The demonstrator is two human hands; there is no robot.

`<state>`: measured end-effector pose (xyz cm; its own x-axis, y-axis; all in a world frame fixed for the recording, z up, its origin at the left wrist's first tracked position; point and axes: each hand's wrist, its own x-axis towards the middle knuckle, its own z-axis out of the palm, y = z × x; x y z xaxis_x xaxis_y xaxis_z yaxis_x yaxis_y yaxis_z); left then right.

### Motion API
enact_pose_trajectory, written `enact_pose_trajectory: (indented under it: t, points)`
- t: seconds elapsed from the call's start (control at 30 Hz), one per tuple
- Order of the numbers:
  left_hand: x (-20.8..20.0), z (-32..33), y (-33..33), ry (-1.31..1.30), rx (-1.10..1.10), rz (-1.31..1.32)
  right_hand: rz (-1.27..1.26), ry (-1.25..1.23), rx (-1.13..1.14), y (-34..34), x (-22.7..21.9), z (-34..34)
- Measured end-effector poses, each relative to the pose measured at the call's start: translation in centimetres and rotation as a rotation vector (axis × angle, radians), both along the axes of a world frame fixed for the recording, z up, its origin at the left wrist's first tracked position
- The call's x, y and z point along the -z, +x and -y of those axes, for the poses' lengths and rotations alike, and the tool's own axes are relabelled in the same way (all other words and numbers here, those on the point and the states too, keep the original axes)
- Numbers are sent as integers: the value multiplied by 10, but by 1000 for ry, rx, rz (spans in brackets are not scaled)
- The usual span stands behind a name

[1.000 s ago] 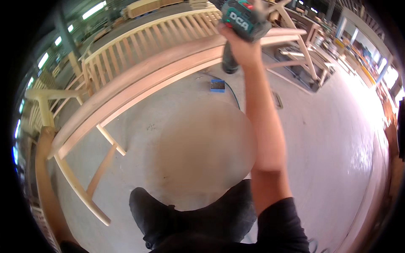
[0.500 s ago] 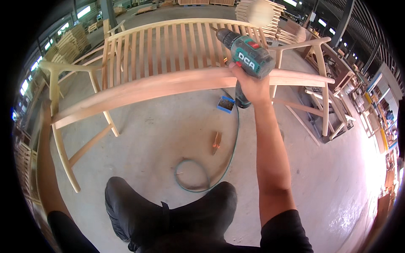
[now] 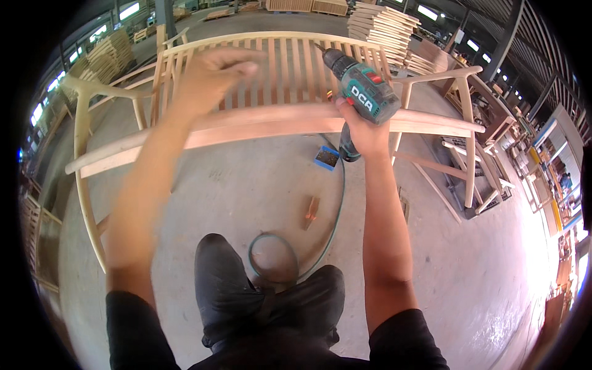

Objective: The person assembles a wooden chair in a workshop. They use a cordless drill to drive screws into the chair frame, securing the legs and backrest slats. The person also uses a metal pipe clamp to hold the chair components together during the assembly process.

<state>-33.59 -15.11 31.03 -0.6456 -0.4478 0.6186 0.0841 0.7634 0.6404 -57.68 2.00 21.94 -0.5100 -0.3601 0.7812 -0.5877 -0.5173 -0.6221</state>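
Observation:
My right hand [image 3: 372, 137] is wrapped round the grip of a green and black cordless drill [image 3: 364, 92]. A slim bit sticks out of its chuck, pointing up and to the far left. The drill is over the right half of a long pale wooden front rail [image 3: 265, 123] of a slatted bench. My left hand [image 3: 213, 77] is raised above the rail, in front of the slatted backrest [image 3: 287, 71]. Motion smears its fingers, so I cannot make out their grip. The rail's rounded left end reaches past the left front leg [image 3: 82, 132].
A blue box of small dark pieces [image 3: 326, 158] is on the floor beneath the rail. Nearer lie a small brown wooden piece [image 3: 311, 211] and a looped green hose [image 3: 253, 246]. Stacked slatted frames [image 3: 382, 28] stand behind; wooden parts [image 3: 475, 169] are at right.
My left hand has left the bench's left end and swung up and right, over the rail. My left knee has moved right. The drill stays in my right hand, slightly lower.

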Motion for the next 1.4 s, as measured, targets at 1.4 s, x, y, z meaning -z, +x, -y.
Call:
enact_pose_trajectory:
  t: [1.4]
  points:
    - [25,11,-67,908,311,-168,-86,253,-75,40,-2,-21]
